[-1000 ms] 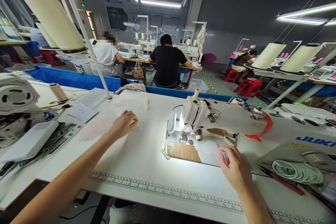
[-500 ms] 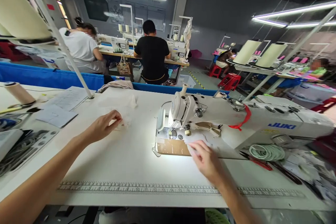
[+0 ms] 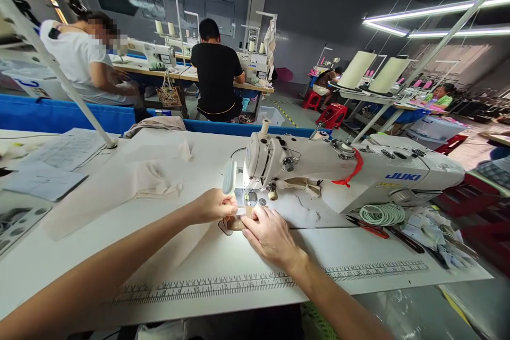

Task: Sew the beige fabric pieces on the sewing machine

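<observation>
Steadying small white fabric piece (image 3: 241,211) beside white sewing machine (image 3: 314,160): left hand (image 3: 209,206) pinches edge, half-open right hand (image 3: 273,236) presses down; best guided flat, fingertips clear.

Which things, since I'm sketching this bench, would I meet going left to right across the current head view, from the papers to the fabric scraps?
Papers, bundled beige cloth at the far edge, left hand, right hand, red ribbon, pale green coil, fabric scraps.

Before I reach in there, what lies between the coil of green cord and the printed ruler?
Red-handled snips and a long dark tool, then bare tabletop down to the ruler, in the head view.
</observation>
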Available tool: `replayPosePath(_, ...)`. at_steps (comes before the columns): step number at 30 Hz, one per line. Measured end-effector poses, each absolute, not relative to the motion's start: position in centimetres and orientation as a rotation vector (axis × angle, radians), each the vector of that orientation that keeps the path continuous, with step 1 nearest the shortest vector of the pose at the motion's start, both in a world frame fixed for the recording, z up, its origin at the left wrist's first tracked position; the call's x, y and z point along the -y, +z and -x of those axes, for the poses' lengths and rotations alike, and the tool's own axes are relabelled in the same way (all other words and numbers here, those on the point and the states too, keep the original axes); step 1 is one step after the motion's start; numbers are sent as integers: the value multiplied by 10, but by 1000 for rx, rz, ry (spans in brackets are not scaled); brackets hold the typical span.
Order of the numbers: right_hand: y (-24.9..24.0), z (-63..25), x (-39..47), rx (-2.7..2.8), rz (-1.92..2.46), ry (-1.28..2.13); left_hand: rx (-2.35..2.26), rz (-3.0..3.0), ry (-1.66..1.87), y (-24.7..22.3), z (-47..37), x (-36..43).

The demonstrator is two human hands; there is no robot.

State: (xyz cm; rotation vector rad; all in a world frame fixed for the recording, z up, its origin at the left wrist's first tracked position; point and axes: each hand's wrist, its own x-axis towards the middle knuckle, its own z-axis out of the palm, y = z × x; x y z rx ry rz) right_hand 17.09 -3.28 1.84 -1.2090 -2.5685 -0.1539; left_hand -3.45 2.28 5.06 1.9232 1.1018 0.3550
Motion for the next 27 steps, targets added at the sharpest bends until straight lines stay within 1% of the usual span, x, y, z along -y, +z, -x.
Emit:
replayPosePath(4,18,-175,36,2549,1204,-145,-1299,-1958,351,33,20,-27)
replayPosePath(8,16,-173,35,2542,1193,-141,-1427,-1998,289,28,16,-26)
replayPosePath(18,15,-180,36,2422,1204,-114,-1481,-1948,233,23,16,-31)
replayPosePath(27,16,-174,35,2453,1262,-101,-1478,-1963,227,26,14,-31)
